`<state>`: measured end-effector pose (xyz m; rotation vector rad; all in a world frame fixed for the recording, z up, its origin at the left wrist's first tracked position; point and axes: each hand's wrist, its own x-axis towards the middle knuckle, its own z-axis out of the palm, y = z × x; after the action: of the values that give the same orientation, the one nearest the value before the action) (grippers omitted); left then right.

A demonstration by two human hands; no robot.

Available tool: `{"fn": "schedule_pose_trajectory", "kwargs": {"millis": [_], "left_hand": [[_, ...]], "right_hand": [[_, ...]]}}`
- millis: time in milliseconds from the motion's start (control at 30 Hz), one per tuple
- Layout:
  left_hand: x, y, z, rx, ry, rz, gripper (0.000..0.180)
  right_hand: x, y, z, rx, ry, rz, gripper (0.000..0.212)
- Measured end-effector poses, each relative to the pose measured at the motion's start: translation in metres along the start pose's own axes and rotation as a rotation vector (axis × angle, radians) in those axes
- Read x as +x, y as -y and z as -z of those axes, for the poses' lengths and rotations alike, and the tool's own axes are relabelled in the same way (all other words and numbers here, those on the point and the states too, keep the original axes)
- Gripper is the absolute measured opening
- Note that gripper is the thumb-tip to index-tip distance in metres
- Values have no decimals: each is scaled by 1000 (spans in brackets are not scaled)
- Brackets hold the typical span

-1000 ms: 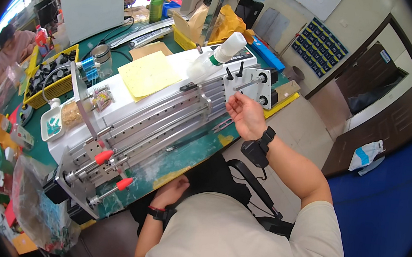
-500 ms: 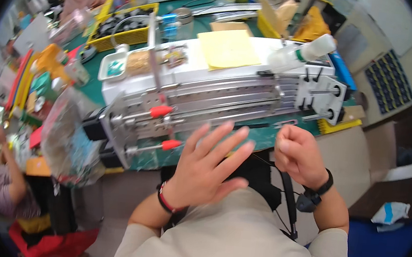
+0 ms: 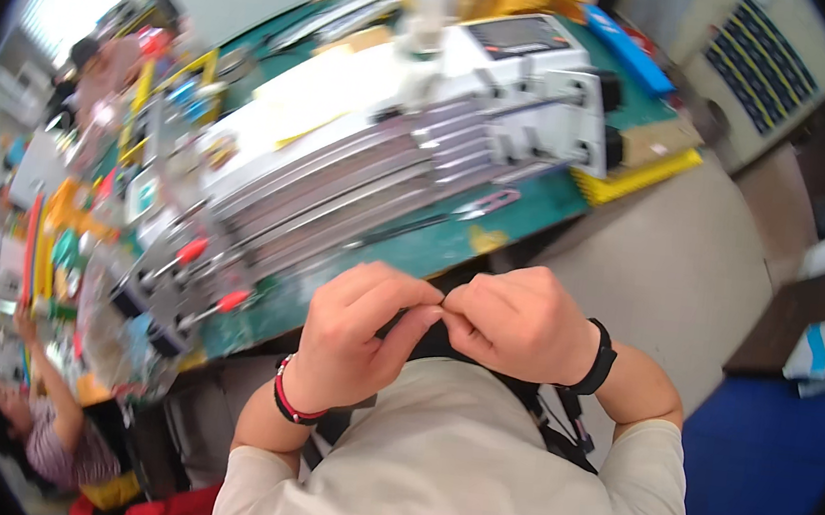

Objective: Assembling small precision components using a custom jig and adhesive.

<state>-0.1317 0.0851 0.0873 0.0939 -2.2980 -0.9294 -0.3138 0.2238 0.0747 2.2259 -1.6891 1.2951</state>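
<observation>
My left hand (image 3: 357, 327) and my right hand (image 3: 523, 325) meet in front of my chest, just off the table's near edge. Thumb and forefinger of each are pinched together, fingertips touching. Anything between them is too small or hidden to make out. Beyond my hands lies a long metal rail assembly (image 3: 340, 182) with a white end plate (image 3: 572, 124) on the right. Two red tips (image 3: 192, 250) stick out near its left end. Close to its front edge, a thin dark rod and a small pink-edged item (image 3: 488, 204) rest on the green tabletop (image 3: 293, 297).
A white bottle (image 3: 424, 19) stands behind the rails, beside yellow paper (image 3: 297, 110). On the right are a yellow tray (image 3: 642, 174) and a blue box (image 3: 630, 51). A clear plastic bag (image 3: 114, 327) sits at the left. One person (image 3: 62, 432) sits lower left, another (image 3: 107, 75) farther back.
My left hand, spread open before, has closed into a pinch. My right hand has moved left to meet it. The view has swung right, so the rails look more tilted.
</observation>
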Motion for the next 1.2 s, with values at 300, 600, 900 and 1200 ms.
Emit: {"fn": "schedule_pose_trajectory", "kwargs": {"millis": [300,600,900,1200], "left_hand": [[82,-7,-171,-376,306,-55,19],[119,65,-254,75,243,-62,48],[121,92,-282,351,336,44,77],[121,93,-290,391,359,74,89]], "right_hand": [[-146,-42,140,-128,-55,-449,8],[-243,-296,187,-418,-676,-876,12],[-258,-374,185,-476,-661,-789,11],[-239,-337,186,-689,-592,-465,16]]}}
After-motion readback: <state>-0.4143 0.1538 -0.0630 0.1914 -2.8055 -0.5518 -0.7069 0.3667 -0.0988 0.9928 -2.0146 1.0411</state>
